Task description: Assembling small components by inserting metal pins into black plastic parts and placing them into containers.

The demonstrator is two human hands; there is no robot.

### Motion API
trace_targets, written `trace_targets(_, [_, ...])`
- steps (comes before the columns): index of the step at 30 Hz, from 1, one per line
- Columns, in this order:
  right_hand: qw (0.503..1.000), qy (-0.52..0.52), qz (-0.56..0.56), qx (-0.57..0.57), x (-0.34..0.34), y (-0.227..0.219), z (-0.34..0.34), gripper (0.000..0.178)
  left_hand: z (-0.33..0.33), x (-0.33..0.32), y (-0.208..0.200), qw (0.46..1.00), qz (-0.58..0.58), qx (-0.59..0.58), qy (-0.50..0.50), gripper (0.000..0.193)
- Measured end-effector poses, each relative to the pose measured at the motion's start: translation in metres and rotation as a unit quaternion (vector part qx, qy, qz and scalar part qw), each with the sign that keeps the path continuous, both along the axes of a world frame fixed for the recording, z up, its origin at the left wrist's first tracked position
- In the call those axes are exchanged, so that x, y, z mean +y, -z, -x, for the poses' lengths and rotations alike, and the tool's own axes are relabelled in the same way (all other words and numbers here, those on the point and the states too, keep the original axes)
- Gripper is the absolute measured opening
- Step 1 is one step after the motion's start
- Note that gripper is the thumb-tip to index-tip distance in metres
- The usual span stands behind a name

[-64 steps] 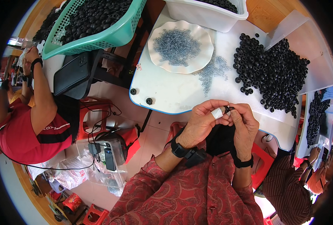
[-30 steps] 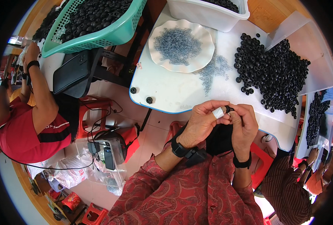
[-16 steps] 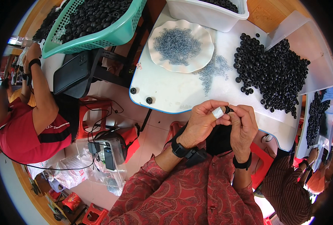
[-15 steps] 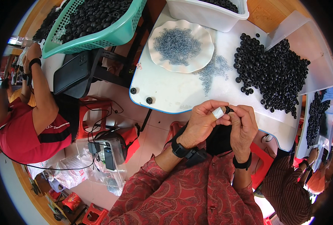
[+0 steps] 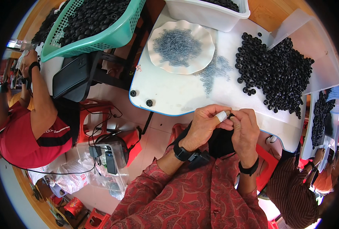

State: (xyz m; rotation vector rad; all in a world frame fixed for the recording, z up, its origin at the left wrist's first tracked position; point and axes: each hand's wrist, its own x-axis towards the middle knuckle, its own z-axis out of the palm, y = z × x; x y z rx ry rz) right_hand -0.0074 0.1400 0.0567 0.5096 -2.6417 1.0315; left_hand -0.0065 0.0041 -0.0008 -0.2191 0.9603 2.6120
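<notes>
My left hand [image 5: 202, 128], with white tape round a finger, meets my right hand [image 5: 245, 131] just past the table's near edge. Between their closed fingertips is a small black ring-shaped part [image 5: 231, 114], mostly covered by the fingers. Beyond my right hand, a big heap of similar black ring-shaped parts [image 5: 274, 72] is spread on the white table [image 5: 165, 91]. A wavy-rimmed white plate [image 5: 154, 59] holds many tiny clear pieces [image 5: 177, 47]. More clear pieces [image 5: 214, 74] lie loose beside it. Two single black parts [image 5: 149, 103] sit near the table's left corner.
At the back stands a white tub [image 5: 211, 15] of black parts. A clear plastic bin [image 5: 324, 57] lies tipped by the heap. To the left are a green basket [image 5: 100, 40] full of black parts and a co-worker in a red shirt [image 5: 35, 122]. Another person [image 5: 291, 194] sits at right.
The whole view has shifted slightly. My fingers have closed further over the small black part, so less of it shows. Both hands stay together in nearly the same place.
</notes>
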Motion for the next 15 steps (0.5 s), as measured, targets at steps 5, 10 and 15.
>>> trace_targets(5, [0.999, -0.002, 0.016, -0.04, -0.001, -0.006, 0.001, 0.015, 0.001, 0.0, -0.001, 1.0, 0.007, 0.006, 0.004, 0.021])
trace_targets(10, [0.989, 0.027, 0.108, -0.098, 0.0, -0.003, 0.001, 0.015, 0.0, -0.002, -0.003, 1.0, 0.006, 0.011, 0.004, 0.021])
trace_targets(15, [0.968, 0.055, 0.189, -0.154, 0.003, 0.005, -0.003, 0.015, 0.001, -0.003, -0.004, 1.0, 0.006, 0.011, 0.007, 0.019])
